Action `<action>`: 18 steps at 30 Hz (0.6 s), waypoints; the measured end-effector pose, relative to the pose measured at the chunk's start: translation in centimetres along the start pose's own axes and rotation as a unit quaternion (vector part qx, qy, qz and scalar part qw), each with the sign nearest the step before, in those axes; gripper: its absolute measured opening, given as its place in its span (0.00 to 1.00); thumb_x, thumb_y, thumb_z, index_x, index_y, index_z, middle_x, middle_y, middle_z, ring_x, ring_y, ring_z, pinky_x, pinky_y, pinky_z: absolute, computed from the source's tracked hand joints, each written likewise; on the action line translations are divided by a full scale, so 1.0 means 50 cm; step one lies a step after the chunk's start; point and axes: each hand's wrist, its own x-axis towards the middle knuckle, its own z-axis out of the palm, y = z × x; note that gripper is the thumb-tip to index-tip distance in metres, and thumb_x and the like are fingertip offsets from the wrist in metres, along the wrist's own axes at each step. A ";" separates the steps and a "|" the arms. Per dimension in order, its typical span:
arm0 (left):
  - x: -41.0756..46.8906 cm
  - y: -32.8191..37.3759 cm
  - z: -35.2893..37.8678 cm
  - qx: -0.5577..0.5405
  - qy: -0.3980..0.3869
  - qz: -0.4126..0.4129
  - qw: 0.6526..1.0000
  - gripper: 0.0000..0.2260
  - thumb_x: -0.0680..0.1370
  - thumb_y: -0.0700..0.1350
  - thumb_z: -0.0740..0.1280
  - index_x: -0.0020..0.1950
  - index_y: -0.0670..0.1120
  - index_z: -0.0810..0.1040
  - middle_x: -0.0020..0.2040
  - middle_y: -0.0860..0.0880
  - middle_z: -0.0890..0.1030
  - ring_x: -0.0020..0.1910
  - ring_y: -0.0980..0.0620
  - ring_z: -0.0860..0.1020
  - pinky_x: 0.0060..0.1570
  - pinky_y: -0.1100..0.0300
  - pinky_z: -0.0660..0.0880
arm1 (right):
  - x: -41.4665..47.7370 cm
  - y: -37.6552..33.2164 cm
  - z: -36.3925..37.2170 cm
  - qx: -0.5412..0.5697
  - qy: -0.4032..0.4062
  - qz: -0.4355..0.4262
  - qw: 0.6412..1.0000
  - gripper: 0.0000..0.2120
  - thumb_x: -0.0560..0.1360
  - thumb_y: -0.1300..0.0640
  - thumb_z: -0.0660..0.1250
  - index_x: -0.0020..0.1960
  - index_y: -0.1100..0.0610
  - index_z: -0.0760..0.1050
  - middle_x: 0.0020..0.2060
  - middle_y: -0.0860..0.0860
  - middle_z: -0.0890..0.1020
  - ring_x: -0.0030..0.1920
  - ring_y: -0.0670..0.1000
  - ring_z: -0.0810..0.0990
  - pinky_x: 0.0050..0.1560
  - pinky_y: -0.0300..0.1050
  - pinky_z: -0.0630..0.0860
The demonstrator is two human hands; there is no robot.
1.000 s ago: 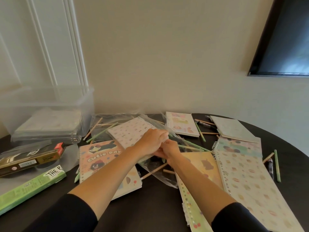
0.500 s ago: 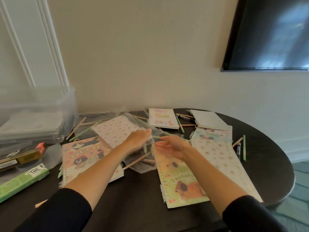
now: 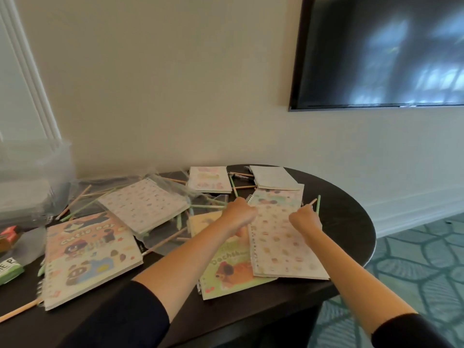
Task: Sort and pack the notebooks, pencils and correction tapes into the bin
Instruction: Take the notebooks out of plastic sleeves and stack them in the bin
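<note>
Several cartoon-print notebooks lie scattered on the dark round table: a "Cutie Day" notebook, a dotted notebook, a dachshund notebook and a spiral notebook. My left hand is closed at the spiral notebook's top left corner, and green pencils run into it. At that notebook's right edge, my right hand grips a tan pencil; a green pencil lies just beside it. The clear plastic bin stands at the far left. I see no correction tapes.
Crumpled clear plastic bags and loose pencils lie between the bin and the notebooks. More notebooks and a black pen sit near the wall. Boxes lie at the left edge. The table's rim drops off at the right.
My view swung right. My hands parted: the left kept the green pencils and moved onto the spiral notebook, while the right reached out to the tan pencil at the table's right side.
</note>
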 end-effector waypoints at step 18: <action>0.008 0.030 -0.036 -0.288 0.048 -0.022 0.956 0.12 0.78 0.36 0.58 0.61 0.37 0.69 0.51 0.39 0.76 0.41 0.47 0.74 0.37 0.59 0.71 | -0.019 -0.061 -0.038 0.230 -0.023 0.031 0.972 0.16 0.75 0.66 0.62 0.62 0.64 0.70 0.57 0.60 0.75 0.51 0.55 0.75 0.45 0.42 0.71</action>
